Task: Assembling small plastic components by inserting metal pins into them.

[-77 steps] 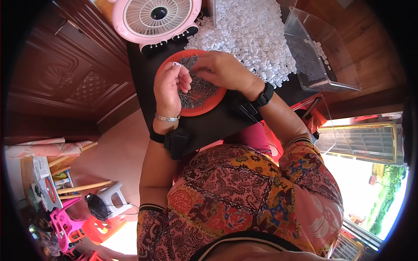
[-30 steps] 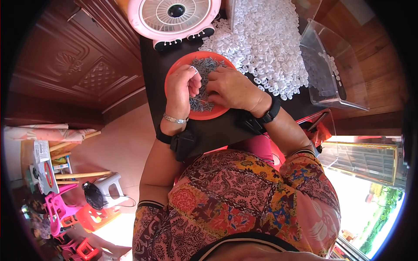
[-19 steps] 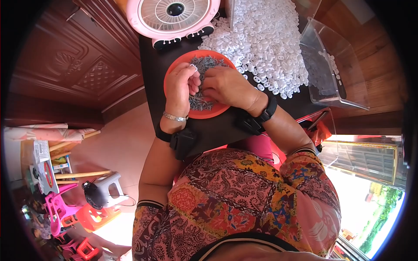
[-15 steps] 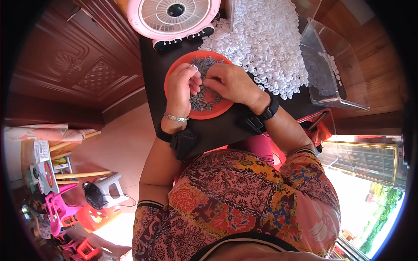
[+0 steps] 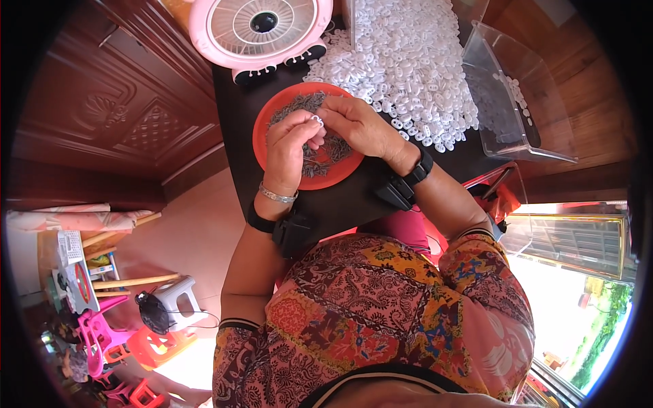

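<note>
Over a round orange-red basin (image 5: pixel 328 181), both of my hands meet fingertip to fingertip. My left hand (image 5: pixel 286 148) pinches a small white plastic piece with holes (image 5: pixel 317 120) between thumb and forefinger, its other fingers curled. My right hand (image 5: pixel 362 128) is closed in a pinch right against that piece; whatever its fingertips grip is too small to make out. Below them, many thin grey screw-like pieces (image 5: pixel 320 163) lie loose in the basin. A large heap of white oval pieces with holes (image 5: pixel 415 64) spreads beyond my right hand.
A pink fan (image 5: pixel 264 24) stands at the far left of the black table (image 5: pixel 238 112). To the right of the heap, a clear plastic bin (image 5: pixel 507 115) lies with a few white pieces in it. Stools (image 5: pixel 180 302) stand on the floor at left.
My right hand's fingertips have come up to the white piece in my left hand, which has turned slightly inward. The whole view has shifted a little.
</note>
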`<state>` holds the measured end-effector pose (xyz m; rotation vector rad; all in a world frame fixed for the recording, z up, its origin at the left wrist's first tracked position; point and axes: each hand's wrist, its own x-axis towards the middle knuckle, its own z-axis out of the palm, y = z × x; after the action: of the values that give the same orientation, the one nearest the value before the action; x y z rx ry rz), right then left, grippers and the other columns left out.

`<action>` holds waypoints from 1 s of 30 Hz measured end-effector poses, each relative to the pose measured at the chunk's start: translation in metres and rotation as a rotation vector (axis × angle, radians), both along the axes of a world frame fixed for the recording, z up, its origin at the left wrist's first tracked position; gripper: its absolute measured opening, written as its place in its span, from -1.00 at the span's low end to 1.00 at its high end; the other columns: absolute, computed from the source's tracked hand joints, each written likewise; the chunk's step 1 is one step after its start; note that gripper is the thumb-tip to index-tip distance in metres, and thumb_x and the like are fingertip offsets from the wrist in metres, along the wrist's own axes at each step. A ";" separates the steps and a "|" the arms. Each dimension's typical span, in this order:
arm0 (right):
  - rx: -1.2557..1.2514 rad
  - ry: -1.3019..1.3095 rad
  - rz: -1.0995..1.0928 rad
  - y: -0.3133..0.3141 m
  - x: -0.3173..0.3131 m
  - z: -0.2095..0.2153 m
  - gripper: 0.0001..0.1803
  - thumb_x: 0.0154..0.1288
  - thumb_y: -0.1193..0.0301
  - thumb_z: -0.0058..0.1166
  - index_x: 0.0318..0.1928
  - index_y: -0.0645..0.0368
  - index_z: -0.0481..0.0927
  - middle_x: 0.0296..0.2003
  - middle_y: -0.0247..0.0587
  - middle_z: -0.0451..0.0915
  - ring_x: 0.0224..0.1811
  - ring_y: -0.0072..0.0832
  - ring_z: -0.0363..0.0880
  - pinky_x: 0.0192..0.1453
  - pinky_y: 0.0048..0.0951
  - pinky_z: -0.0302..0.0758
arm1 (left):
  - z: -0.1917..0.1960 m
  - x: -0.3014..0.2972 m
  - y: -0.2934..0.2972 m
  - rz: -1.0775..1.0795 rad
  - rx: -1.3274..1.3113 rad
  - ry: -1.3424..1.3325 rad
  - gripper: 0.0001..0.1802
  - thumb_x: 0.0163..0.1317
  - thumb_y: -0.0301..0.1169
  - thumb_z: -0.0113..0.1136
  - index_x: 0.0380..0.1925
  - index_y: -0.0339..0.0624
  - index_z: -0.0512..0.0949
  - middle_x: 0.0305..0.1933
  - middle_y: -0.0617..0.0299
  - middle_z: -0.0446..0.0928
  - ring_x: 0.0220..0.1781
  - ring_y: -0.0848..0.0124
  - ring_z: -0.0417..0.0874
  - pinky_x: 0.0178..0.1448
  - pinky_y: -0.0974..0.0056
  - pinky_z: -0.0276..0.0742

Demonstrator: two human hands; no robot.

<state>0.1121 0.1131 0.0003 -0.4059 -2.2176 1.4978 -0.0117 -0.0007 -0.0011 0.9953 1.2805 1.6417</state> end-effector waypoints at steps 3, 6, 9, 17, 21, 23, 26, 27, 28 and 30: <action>-0.004 0.027 0.058 0.000 0.000 0.002 -0.78 0.40 0.38 -0.13 -0.33 0.25 0.47 -0.49 -0.41 0.41 -0.40 -0.68 0.33 -0.26 -0.56 0.36 | 0.000 -0.004 -0.001 -0.009 0.019 -0.105 -0.81 0.20 -0.40 0.00 -0.45 -0.31 0.51 -0.50 0.24 0.49 -0.45 0.50 0.46 -0.30 0.41 0.34; 0.119 0.115 0.025 0.001 0.000 0.002 -0.80 0.40 0.39 -0.12 -0.32 0.26 0.46 -0.46 -0.42 0.41 -0.39 -0.69 0.33 -0.27 -0.59 0.35 | 0.001 -0.007 0.000 -0.024 0.037 -0.142 -0.81 0.21 -0.40 -0.01 -0.45 -0.30 0.51 -0.51 0.25 0.48 -0.46 0.51 0.45 -0.32 0.41 0.33; -0.161 0.131 0.051 0.006 0.002 0.003 -0.81 0.39 0.39 -0.08 -0.30 0.27 0.48 -0.40 -0.41 0.45 -0.35 -0.70 0.37 -0.23 -0.62 0.38 | 0.002 -0.006 0.000 0.016 0.028 -0.108 -0.82 0.21 -0.39 0.03 -0.45 -0.27 0.53 -0.53 0.30 0.48 -0.51 0.57 0.43 -0.38 0.45 0.32; -0.338 0.191 0.011 0.007 0.002 0.001 -0.81 0.38 0.37 0.00 -0.26 0.28 0.53 -0.38 -0.43 0.52 -0.33 -0.72 0.43 -0.18 -0.64 0.43 | 0.004 0.004 0.000 0.070 -0.078 0.014 -0.80 0.29 -0.36 0.02 -0.40 -0.27 0.52 -0.49 0.33 0.47 -0.50 0.60 0.43 -0.39 0.50 0.32; -0.305 0.188 0.026 0.004 0.001 0.001 -0.81 0.38 0.38 -0.01 -0.26 0.28 0.53 -0.39 -0.44 0.51 -0.34 -0.73 0.41 -0.20 -0.64 0.42 | 0.005 0.007 0.000 0.079 -0.087 0.022 -0.80 0.28 -0.37 0.03 -0.40 -0.27 0.52 -0.50 0.34 0.47 -0.50 0.61 0.42 -0.39 0.51 0.32; -0.294 0.188 0.022 0.004 0.000 -0.001 -0.81 0.38 0.38 -0.01 -0.27 0.27 0.53 -0.40 -0.44 0.51 -0.34 -0.73 0.41 -0.20 -0.64 0.42 | 0.005 0.008 0.000 0.097 -0.084 0.011 -0.81 0.29 -0.37 0.03 -0.39 -0.27 0.53 -0.51 0.35 0.46 -0.50 0.61 0.42 -0.40 0.51 0.31; -0.288 0.194 -0.002 0.005 0.001 0.001 -0.81 0.38 0.38 -0.01 -0.28 0.27 0.52 -0.41 -0.45 0.51 -0.34 -0.73 0.40 -0.20 -0.64 0.42 | 0.004 0.006 -0.001 0.085 -0.093 0.024 -0.81 0.28 -0.37 0.03 -0.39 -0.27 0.53 -0.51 0.35 0.46 -0.50 0.62 0.42 -0.40 0.51 0.31; -0.296 0.199 -0.020 0.006 0.001 0.002 -0.81 0.38 0.38 -0.01 -0.29 0.27 0.52 -0.41 -0.45 0.50 -0.34 -0.73 0.40 -0.20 -0.64 0.41 | 0.004 0.006 -0.001 0.084 -0.093 0.024 -0.81 0.28 -0.37 0.03 -0.39 -0.27 0.53 -0.51 0.35 0.46 -0.50 0.62 0.42 -0.40 0.51 0.31; -0.296 0.199 -0.021 0.006 0.002 0.002 -0.81 0.38 0.38 -0.01 -0.29 0.27 0.52 -0.41 -0.45 0.50 -0.34 -0.73 0.40 -0.20 -0.64 0.41 | 0.004 0.006 0.000 0.089 -0.092 0.019 -0.81 0.28 -0.37 0.03 -0.39 -0.27 0.53 -0.51 0.35 0.46 -0.50 0.62 0.41 -0.40 0.51 0.31; -0.276 0.191 -0.004 0.006 0.002 0.002 -0.82 0.38 0.39 -0.01 -0.28 0.27 0.52 -0.41 -0.45 0.50 -0.35 -0.73 0.40 -0.20 -0.64 0.42 | 0.005 0.006 -0.001 0.094 -0.092 0.014 -0.81 0.28 -0.38 0.03 -0.39 -0.27 0.53 -0.51 0.35 0.45 -0.50 0.62 0.41 -0.40 0.51 0.31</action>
<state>0.1138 0.1189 0.0025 -0.3343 -1.8696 1.7683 -0.0056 -0.0014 0.0036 0.9052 1.4183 1.6327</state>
